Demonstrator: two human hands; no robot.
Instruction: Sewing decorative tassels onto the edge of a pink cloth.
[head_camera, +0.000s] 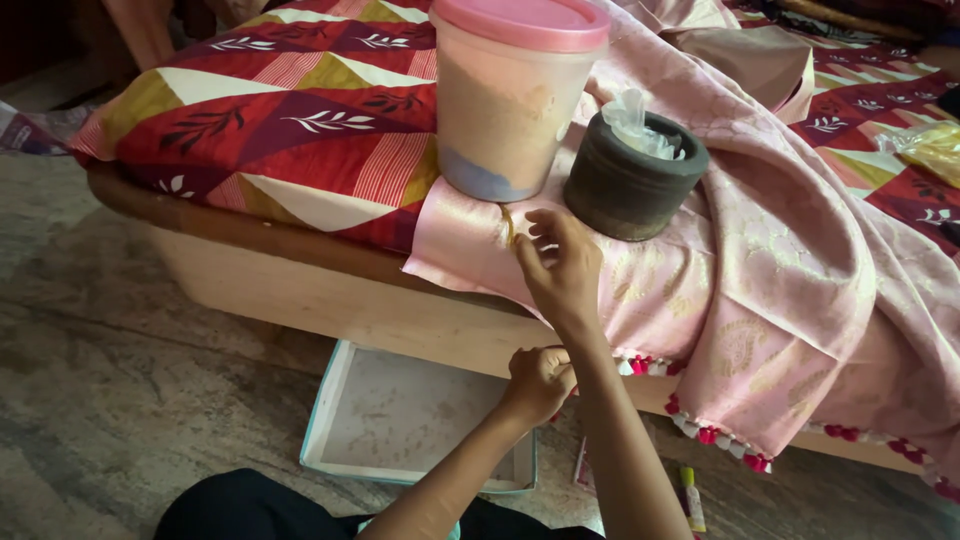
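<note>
Just above the right hand (558, 262), at the bed edge: pink fabric (760, 250) draped over the side, fingers pinched on a thin yellowish thread or trim (509, 228) at the cloth's folded border. Hand nearly closed, thumb against fingertips. Left hand (538, 382) lower down, below the bed frame (330, 300), curled shut at the tasselled hem (700, 432); what it grips, cannot tell, fingers turned away.

Risks, as judged:
- Tall plastic container (512, 95) with pink lid, up and left of the right hand, resting on the fabric's end. A tug on the cloth could tip it off the bed.
- Dark round stone mortar (632, 180), up and right of the hand, also sitting on the fabric near the edge; heavy, could slide and drop toward the left hand or the tray.
- Thin thread could snap or slip from the pinch.

Count:
- Hands: two
- Container: one
- Mortar: one, crumpled plastic wad inside
- Pink fabric: one length
- Shallow tray (330, 400) on the floor, left of the lower hand: one
- Small tube (691, 497) on the floor, right of the forearm: one
</note>
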